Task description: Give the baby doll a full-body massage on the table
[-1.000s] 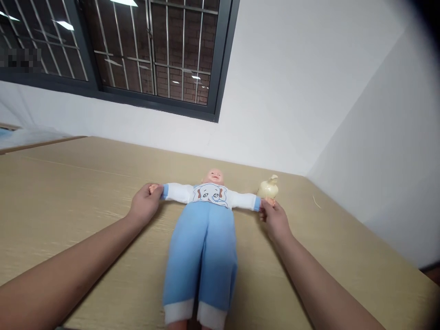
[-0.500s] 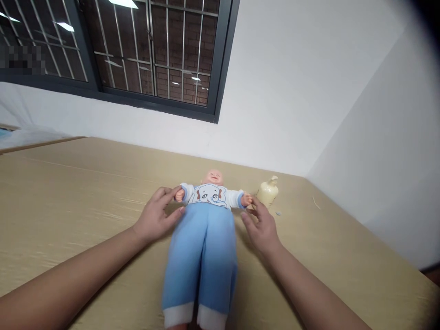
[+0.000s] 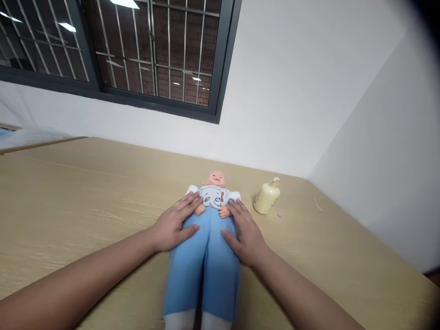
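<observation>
A baby doll lies on its back on the table, head away from me. It wears a white top with an elephant face and blue trousers with pale cuffs. My left hand rests with fingers stretched out over the doll's left-side arm and the trousers' waist. My right hand lies the same way over the other arm, its thumb on the trousers. Both small doll hands show between my fingers, bent in toward the belly.
A cream pump bottle stands right of the doll, near a small bluish scrap. Farther right lies a thin pale string. The wooden table meets a white wall with a barred window. Clear plastic sheeting lies at far left.
The doll's arms, stretched out sideways before, are now folded in over its belly. Both my hands have moved inward and a little toward me, from the doll's hands onto its arms and waist.
</observation>
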Demonstrator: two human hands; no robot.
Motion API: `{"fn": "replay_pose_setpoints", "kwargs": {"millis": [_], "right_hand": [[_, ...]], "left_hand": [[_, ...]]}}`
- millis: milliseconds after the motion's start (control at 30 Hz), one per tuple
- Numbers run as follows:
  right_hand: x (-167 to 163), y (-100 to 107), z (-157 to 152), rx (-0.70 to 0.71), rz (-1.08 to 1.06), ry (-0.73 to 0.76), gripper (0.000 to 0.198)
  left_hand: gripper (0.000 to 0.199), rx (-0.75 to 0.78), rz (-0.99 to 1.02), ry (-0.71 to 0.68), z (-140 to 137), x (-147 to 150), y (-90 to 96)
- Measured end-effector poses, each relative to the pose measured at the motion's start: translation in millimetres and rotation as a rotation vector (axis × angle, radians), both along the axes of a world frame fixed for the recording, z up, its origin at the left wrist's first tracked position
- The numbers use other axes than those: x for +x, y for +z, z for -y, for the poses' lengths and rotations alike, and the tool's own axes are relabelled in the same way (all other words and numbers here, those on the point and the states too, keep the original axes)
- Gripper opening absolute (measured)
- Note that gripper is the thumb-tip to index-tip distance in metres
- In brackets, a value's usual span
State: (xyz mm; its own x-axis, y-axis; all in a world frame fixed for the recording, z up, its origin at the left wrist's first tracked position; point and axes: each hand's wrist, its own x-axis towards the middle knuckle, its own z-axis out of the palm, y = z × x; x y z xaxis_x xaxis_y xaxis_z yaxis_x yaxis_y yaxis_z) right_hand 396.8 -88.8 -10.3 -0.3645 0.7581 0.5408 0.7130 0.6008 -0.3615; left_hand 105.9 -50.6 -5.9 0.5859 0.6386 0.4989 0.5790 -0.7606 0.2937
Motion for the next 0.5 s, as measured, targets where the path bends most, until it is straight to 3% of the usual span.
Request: {"fn": "replay_pose_setpoints", "kwargs": {"millis": [167,267,333,400,500], "right_hand": [[23,-4,-15,-0.041,-0.472,-0.254,0.053],[44,-8,-32,-0.169,-0.809,-0.424,0.040],[55,-12,-42,-0.279,-1.012,-0.444,0.034],[62,-16,-49,-0.379,-1.162,-0.419,0.028],[63,-17,-50,-0.370,-1.163,-0.415,0.029]], "left_hand": [[0.065,0.043,0.308,0.243,-6,-6,-3.4],[0.054,-0.130,0.628,0.453,-22,-15,-9.5],[0.042,-0.298,0.799,0.555,-32,-21,-14.0],[0.031,-0.402,0.878,0.573,-39,-24,-16.4],[0.029,-0.394,0.859,0.559,-38,-25,-13.3]]}}
